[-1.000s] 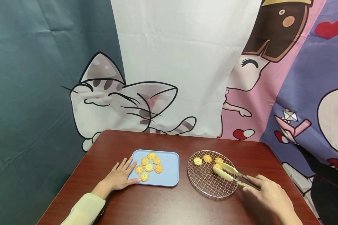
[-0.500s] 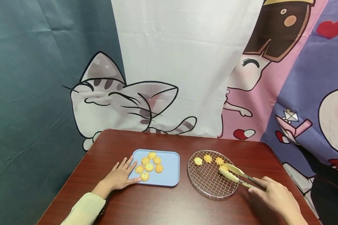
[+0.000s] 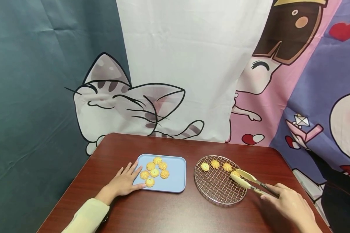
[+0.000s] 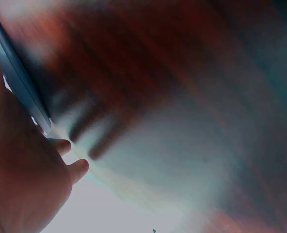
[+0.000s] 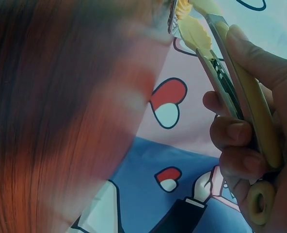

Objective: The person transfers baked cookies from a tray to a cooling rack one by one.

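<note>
My right hand (image 3: 291, 202) grips a pair of tongs (image 3: 263, 187) with pale yellow tips. Between those tips is a piped butter cookie (image 3: 235, 173), over the right side of a round wire cooling rack (image 3: 218, 191). Three more cookies (image 3: 215, 164) lie along the rack's far side. In the right wrist view, fingers and thumb wrap the tongs (image 5: 252, 97). With fingers spread, my left hand (image 3: 122, 183) rests at the left edge of a blue tray (image 3: 176, 174). Several cookies (image 3: 164, 174) lie on the tray's left and middle.
Tray and rack stand side by side on a dark red-brown table (image 3: 175, 213). Behind the table hangs a cartoon-printed curtain (image 3: 192, 64). The left wrist view shows mostly blurred tabletop and the tray's edge (image 4: 22, 82).
My right hand has shifted right with the tongs, and the cookie between their tips has moved right along the rack, away from the other three. My left hand stays on the tray.
</note>
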Available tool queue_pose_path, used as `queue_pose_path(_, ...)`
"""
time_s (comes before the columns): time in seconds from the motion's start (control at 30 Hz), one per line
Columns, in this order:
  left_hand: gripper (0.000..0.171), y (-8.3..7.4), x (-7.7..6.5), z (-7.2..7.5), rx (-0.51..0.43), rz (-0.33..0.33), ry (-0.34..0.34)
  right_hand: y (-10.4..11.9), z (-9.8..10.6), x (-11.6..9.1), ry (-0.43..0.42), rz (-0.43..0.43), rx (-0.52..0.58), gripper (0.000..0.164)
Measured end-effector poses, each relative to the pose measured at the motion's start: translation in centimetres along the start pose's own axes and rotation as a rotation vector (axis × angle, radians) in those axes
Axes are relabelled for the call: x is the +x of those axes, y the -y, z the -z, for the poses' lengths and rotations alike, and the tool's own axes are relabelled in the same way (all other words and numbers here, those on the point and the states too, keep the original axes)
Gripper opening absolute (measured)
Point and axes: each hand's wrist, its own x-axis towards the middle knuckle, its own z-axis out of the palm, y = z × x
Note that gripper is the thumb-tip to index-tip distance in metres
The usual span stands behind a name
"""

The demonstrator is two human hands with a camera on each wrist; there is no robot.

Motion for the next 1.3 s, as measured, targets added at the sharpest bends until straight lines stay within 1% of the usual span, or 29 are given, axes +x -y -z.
queue_pose_path(0.17,0.095,-0.1,-0.1,0.1,-0.021,-0.013,-0.009,0.0,0.2,0.0,0.018,-0.015,-0.007,0.046)
queue_pose_path(0.3,0.095,-0.1,-0.1,0.1,-0.013,-0.011,-0.007,0.0,0.3,0.0,0.027,-0.019,-0.006,0.046)
queue_pose_path(0.5,0.093,-0.3,-0.1,0.4,-0.008,0.009,0.025,0.1,0.1,-0.1,0.013,-0.022,-0.004,0.047)
queue_pose_path(0.6,0.093,-0.4,-0.1,0.4,-0.003,0.01,0.03,0.4,0.3,0.0,0.032,-0.044,-0.005,0.05)
queue_pose_path(0.7,0.092,-0.3,-0.1,0.2,0.0,0.002,0.019,0.9,0.4,0.1,0.053,-0.062,0.002,0.052)
queue_pose_path(0.8,0.092,-0.2,0.0,0.1,-0.001,-0.002,0.012,1.6,0.4,0.2,0.054,-0.07,0.006,0.052)
queue_pose_path(1.03,0.095,0.0,-0.1,0.2,0.009,0.015,0.031,3.3,0.1,0.3,0.026,-0.04,0.032,0.056)
queue_pose_path(1.17,0.096,0.0,0.0,0.3,0.016,0.017,0.038,4.2,-0.4,0.4,0.013,-0.029,0.044,0.054)
queue_pose_path(1.3,0.096,-0.1,0.0,0.4,0.018,0.018,0.046,5.0,-1.0,0.6,-0.011,0.004,0.048,0.052)
